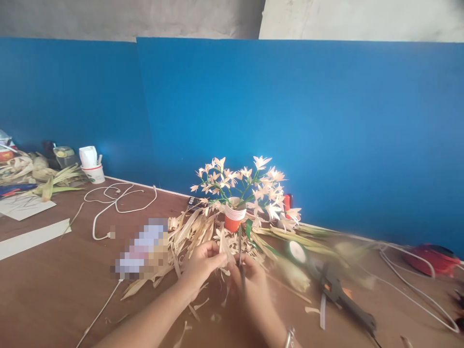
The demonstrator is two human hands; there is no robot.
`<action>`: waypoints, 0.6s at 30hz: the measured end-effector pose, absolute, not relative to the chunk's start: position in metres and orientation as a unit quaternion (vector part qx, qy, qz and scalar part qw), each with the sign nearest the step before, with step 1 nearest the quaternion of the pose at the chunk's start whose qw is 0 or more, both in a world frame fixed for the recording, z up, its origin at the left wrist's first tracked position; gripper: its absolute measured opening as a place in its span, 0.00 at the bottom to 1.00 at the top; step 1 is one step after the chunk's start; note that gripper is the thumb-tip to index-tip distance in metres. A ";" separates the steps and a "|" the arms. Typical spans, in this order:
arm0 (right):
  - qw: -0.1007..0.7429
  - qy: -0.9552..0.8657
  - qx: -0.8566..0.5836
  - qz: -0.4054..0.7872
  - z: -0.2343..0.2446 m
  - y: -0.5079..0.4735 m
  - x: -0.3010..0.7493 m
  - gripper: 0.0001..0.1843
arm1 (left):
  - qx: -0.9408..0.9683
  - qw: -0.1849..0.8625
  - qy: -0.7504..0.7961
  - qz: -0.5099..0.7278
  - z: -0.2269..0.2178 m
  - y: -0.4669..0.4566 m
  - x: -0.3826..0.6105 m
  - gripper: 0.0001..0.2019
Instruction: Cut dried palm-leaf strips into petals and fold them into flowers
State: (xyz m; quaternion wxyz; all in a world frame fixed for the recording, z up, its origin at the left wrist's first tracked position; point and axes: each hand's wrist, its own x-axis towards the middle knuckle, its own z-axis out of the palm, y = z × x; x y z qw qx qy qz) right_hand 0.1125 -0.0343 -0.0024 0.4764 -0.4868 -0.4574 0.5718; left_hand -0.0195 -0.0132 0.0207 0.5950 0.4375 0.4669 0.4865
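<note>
My left hand pinches a pale strip of dried corn husk between thumb and fingers. Close beside it, my right hand grips scissors, their blades pointing up and away from me near the strip. Just beyond both hands stands an orange and white paper cup of husk flowers on green stems. Cut husk pieces lie under and around my hands, and a heap of longer dried husks spreads to the left of the cup.
A black glue gun lies at the right, near a blurred pale husk bundle. A pixelated flat object with a white cable sits at the left. Further back are a coiled white cable, a paper cup and a blue panel.
</note>
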 end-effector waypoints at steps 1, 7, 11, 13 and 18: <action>0.476 -0.455 -0.493 0.569 -0.002 -0.034 0.114 0.22 | 0.453 0.599 0.466 0.469 0.021 -0.014 -0.019 0.09; 0.471 -0.441 -0.503 0.576 0.000 -0.032 0.120 0.22 | 0.471 0.632 0.459 0.409 0.017 -0.011 -0.023 0.12; 0.457 -0.441 -0.509 0.581 0.001 -0.031 0.121 0.21 | 0.459 0.658 0.423 0.421 0.019 -0.011 -0.025 0.10; 0.446 -0.450 -0.511 0.581 0.000 -0.030 0.121 0.21 | 0.474 0.650 0.424 0.415 0.022 -0.012 -0.025 0.11; 0.427 -0.487 -0.487 0.586 0.000 -0.031 0.121 0.21 | 0.489 0.591 0.471 0.435 0.021 -0.011 -0.024 0.13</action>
